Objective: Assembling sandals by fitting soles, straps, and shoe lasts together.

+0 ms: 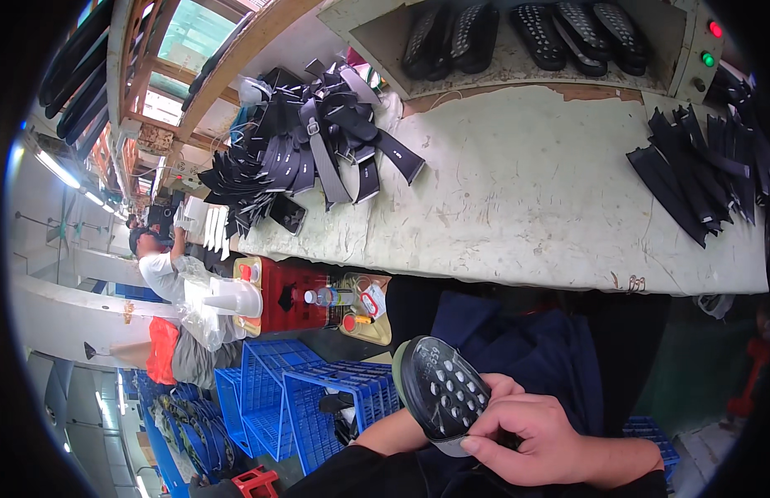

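Observation:
A black shoe sole with rows of pale round spots and a green layer along its edge is held tilted above my lap. My left hand supports it from behind; its fingertips show past the right edge and the rest is hidden. The thumb and forefinger of my right hand pinch the sole's lower right edge, where a grey strip shows. Across the workbench, away from both hands, lies a big pile of black straps, some with buckles. A smaller bunch of dark strips is at the right.
Several spotted soles stand in an open-fronted box at the back. A phone lies by the straps. Blue crates, a red container and a water bottle are left of me. Another person is farther left.

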### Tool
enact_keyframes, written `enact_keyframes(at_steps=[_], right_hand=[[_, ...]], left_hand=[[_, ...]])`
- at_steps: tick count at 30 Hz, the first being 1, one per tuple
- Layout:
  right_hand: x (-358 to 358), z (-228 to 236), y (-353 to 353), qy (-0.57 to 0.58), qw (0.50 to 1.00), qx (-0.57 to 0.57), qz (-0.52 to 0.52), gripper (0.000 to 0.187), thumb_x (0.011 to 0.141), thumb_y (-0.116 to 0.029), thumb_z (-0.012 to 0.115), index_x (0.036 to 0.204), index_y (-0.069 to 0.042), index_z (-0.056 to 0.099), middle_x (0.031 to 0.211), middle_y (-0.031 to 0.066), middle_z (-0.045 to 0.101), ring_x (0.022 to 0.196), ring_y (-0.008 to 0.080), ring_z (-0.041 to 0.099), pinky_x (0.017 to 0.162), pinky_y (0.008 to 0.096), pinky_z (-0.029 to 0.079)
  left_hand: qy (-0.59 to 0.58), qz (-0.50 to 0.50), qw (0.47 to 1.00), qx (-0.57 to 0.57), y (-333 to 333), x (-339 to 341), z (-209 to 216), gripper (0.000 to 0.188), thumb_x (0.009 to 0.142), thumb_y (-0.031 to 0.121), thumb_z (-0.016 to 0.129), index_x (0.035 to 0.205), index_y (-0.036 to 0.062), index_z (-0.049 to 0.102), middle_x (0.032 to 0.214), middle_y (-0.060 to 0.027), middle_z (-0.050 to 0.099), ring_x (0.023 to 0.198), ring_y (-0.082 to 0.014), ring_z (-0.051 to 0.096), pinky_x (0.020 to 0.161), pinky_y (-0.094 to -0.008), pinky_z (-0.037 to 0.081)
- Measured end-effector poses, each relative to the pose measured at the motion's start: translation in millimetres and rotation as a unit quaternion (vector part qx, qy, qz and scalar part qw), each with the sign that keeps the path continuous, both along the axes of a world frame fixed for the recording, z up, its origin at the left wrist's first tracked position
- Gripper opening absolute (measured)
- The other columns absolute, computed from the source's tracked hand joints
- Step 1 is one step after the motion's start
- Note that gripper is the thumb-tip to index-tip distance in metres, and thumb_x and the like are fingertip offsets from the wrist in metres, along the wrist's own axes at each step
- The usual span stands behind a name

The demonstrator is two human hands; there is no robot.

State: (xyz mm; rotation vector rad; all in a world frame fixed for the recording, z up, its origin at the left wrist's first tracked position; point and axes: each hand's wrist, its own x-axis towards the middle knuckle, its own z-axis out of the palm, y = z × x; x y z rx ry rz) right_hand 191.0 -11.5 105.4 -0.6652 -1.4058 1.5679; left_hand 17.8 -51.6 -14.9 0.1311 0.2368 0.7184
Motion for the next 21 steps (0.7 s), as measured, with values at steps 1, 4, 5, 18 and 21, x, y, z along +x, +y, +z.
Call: enact_keyframes(at_steps=[1, 4, 5, 18, 21], right_hand=[[0.7, 1.1, 0.3, -0.009, 1.0, 0.0, 0.01, 0.008, 0.084, -0.002, 0.077, 0.081, -0.001, 0.07, 0.072, 0.0049, 0.066, 0.064, 0.0161, 0.058, 0.095, 0.0406, 0.05], [1.9, 0.1, -0.3, -0.01, 1.0, -0.006, 0.005, 0.009, 0.084, -0.003, 0.077, 0.08, -0.001, 0.07, 0.071, 0.0044, 0.066, 0.064, 0.0157, 0.059, 0.093, 0.0386, 0.05], [2.2, -0.2, -0.4, -0.01, 1.0, -0.009, 0.003, 0.009, 0.084, -0.003, 0.077, 0.08, -0.002, 0.069, 0.071, 0.0042, 0.066, 0.064, 0.0155, 0.059, 0.092, 0.0376, 0.051], [14.7, 17.0, 10.2, -0.065, 0.98, -0.15, 0.111, 0.015, 0.088, -0.008, 0.076, 0.078, -0.004, 0.066, 0.07, 0.0012, 0.064, 0.075, 0.0116, 0.059, 0.074, 0.0291, 0.05], [14.8, 11.7, 14.4, -0.076, 0.973, -0.17, 0.133, 0.025, 0.086, -0.013, 0.08, 0.072, -0.005, 0.061, 0.068, 0.0005, 0.062, 0.07, 0.0109, 0.057, 0.067, 0.0278, 0.048]], left_hand=[[0.024, -0.006, 1.0, 0.005, 0.4, -1.6, 2.5, 0.034, 0.085, 0.018, 0.081, 0.074, 0.0176, 0.049, 0.081, 0.0051, 0.052, 0.079, -0.0104, 0.048, 0.071, -0.0275, 0.04], [0.071, -0.021, 0.997, 0.015, 7.8, -3.7, 12.6, 0.034, 0.085, 0.019, 0.081, 0.074, 0.0174, 0.049, 0.081, 0.0051, 0.052, 0.079, -0.0103, 0.048, 0.07, -0.0275, 0.04], [0.074, -0.03, 0.997, 0.015, 9.2, -4.2, 13.4, 0.034, 0.085, 0.019, 0.081, 0.074, 0.0174, 0.049, 0.081, 0.005, 0.051, 0.079, -0.0103, 0.048, 0.07, -0.0276, 0.04], [0.194, -0.149, 0.97, -0.01, 30.5, -12.9, 59.0, 0.024, 0.086, 0.013, 0.08, 0.084, 0.012, 0.056, 0.099, -0.0016, 0.059, 0.092, -0.0126, 0.058, 0.081, -0.0281, 0.048], [0.186, -0.184, 0.965, -0.02, 26.5, -15.6, 36.8, 0.019, 0.088, 0.012, 0.078, 0.089, 0.0101, 0.059, 0.102, -0.0025, 0.06, 0.097, -0.0131, 0.06, 0.085, -0.0285, 0.05]])
